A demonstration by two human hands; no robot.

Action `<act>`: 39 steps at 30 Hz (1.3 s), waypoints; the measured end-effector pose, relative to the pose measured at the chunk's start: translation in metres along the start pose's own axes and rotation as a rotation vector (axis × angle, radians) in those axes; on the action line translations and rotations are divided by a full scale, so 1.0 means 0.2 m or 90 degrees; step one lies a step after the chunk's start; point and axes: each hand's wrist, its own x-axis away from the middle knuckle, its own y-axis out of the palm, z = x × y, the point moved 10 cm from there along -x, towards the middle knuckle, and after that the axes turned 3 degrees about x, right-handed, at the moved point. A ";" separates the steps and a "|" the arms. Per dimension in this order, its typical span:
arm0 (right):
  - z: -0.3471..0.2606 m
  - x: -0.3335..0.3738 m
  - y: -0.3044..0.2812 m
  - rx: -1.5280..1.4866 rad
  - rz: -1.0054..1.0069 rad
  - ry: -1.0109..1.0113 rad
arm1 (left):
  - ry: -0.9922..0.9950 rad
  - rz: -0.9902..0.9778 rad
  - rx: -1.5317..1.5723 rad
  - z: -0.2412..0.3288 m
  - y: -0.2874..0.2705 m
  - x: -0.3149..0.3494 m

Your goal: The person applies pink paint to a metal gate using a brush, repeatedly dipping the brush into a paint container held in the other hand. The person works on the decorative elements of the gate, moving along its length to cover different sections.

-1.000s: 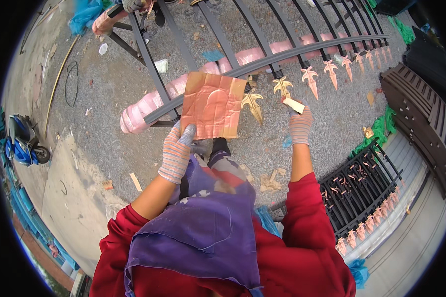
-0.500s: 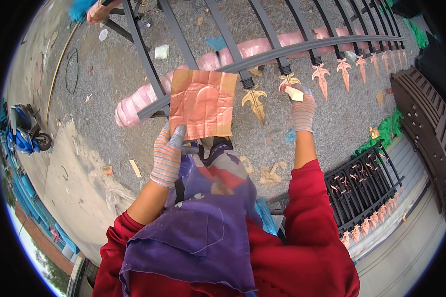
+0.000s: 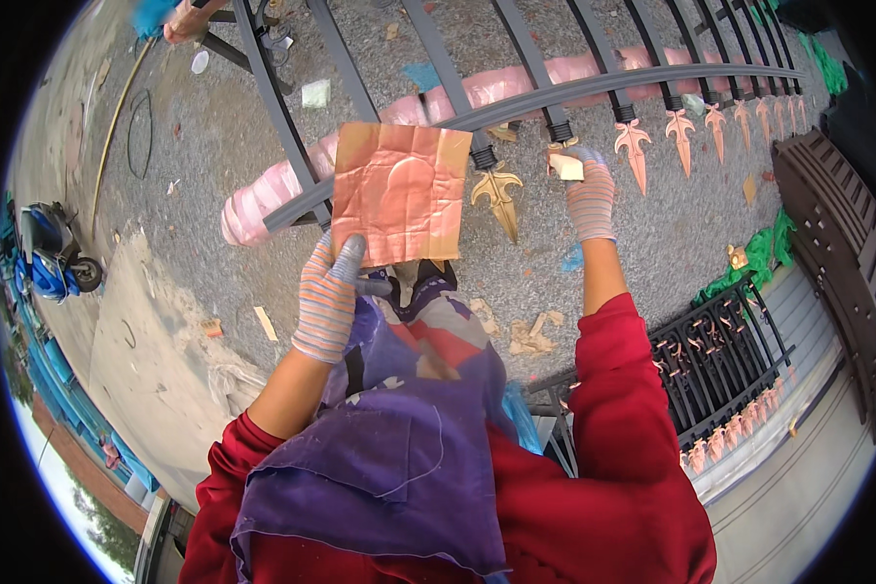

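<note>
In my left hand (image 3: 327, 297), gloved in striped knit, is a creased square sheet (image 3: 399, 195) coated coppery pink, its thumb across the lower left corner. My right hand (image 3: 589, 195), in a matching glove, pinches a small pale sponge-like block (image 3: 565, 167). That block is at a spearhead finial just below the dark metal fence panel (image 3: 545, 103); the hand and block hide most of this finial. Left of it hangs a gold spearhead finial (image 3: 497, 202), beside the sheet's right edge. Farther right the finials (image 3: 633, 156) are coppery pink.
A pink-wrapped support (image 3: 248, 209) lies beneath the fence panel. Another black railing with pink finials (image 3: 720, 355) is at the lower right, near brown slatted metalwork (image 3: 837, 253) and green netting (image 3: 774, 248). A blue motorbike (image 3: 54, 253) stands far left. Scraps litter the ground.
My right hand has moved slightly up and left with the block, covering more of the finial. The sheet in my left hand has risen a little.
</note>
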 end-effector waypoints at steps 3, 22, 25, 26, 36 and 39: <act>-0.01 -0.02 -0.01 0.091 -0.026 -0.011 | 0.008 0.011 -0.010 0.03 0.02 0.02; 0.35 -0.11 -0.01 0.078 0.008 0.092 | 0.008 -0.003 -0.027 0.06 0.03 -0.01; 0.35 -0.08 -0.05 0.048 0.055 0.084 | -0.002 -0.007 -0.023 0.04 0.03 -0.01; 0.35 -0.07 -0.04 0.049 0.059 0.080 | -0.012 -0.006 -0.023 0.04 0.02 -0.01; 0.11 -0.08 -0.06 0.081 0.058 -0.044 | -0.026 0.021 -0.024 0.02 -0.02 -0.02; 0.29 -0.08 -0.04 -0.124 0.049 0.055 | 0.001 0.023 -0.039 0.07 0.01 -0.01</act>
